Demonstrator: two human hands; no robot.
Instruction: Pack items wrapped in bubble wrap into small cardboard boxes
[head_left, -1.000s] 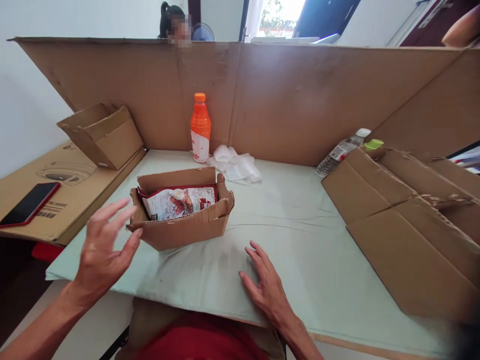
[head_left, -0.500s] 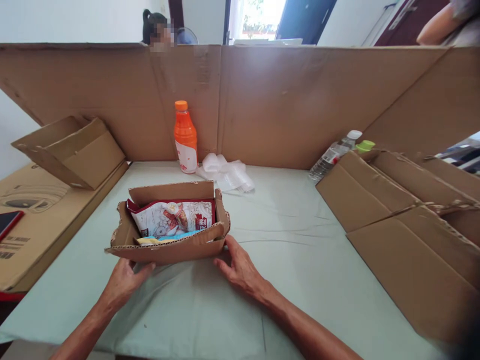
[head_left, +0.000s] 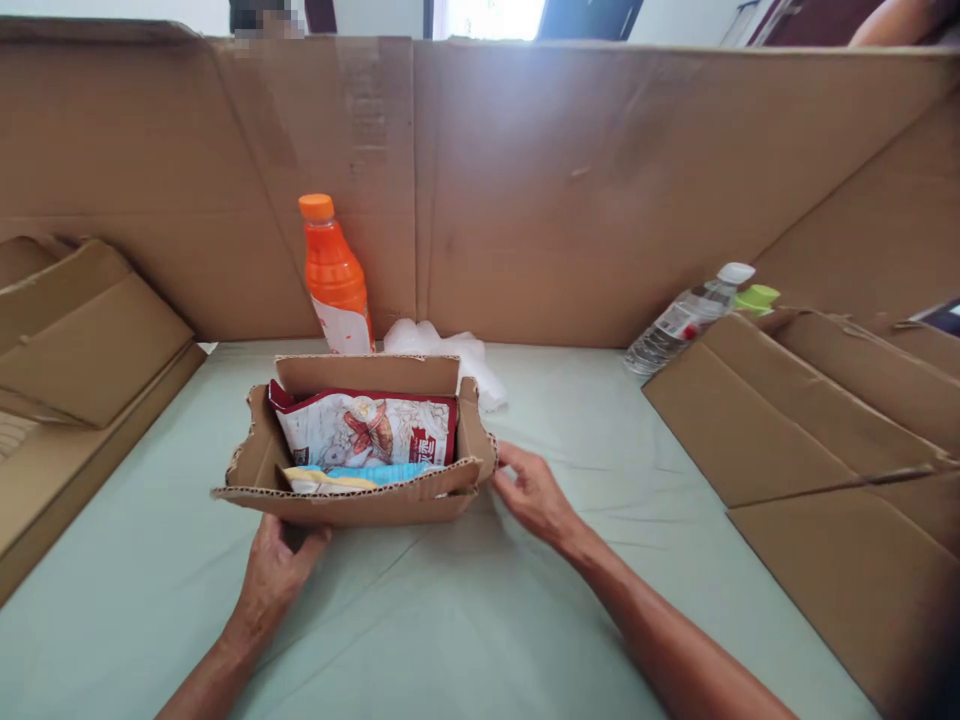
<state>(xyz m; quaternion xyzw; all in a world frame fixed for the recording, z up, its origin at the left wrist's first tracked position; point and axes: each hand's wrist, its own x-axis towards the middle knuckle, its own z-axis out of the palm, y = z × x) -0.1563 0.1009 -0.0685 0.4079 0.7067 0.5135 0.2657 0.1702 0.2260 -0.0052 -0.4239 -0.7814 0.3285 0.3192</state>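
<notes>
An open cardboard box (head_left: 352,512) with rough-cut edges is in front of me, its flaps raised. Inside it lie a white and dark-red printed food packet (head_left: 367,430) and, before that, a blue and yellow packet (head_left: 397,474). My left hand (head_left: 277,575) grips the box at its lower front left, the fingers hidden beneath it and the thumb along the front. My right hand (head_left: 534,497) holds the right end, its fingertips partly hidden behind the corner.
Behind the box stand an orange bottle (head_left: 335,275) and crumpled translucent plastic wrap (head_left: 476,370). A clear water bottle (head_left: 679,325) leans at the right beside larger cardboard boxes (head_left: 787,420). Another cardboard box (head_left: 82,330) is at the left. A tall cardboard panel (head_left: 562,200) closes off the back.
The box has shifted right relative to the orange bottle and now sits straighter, with both hands moving along with it. My view has also tilted down and moved closer.
</notes>
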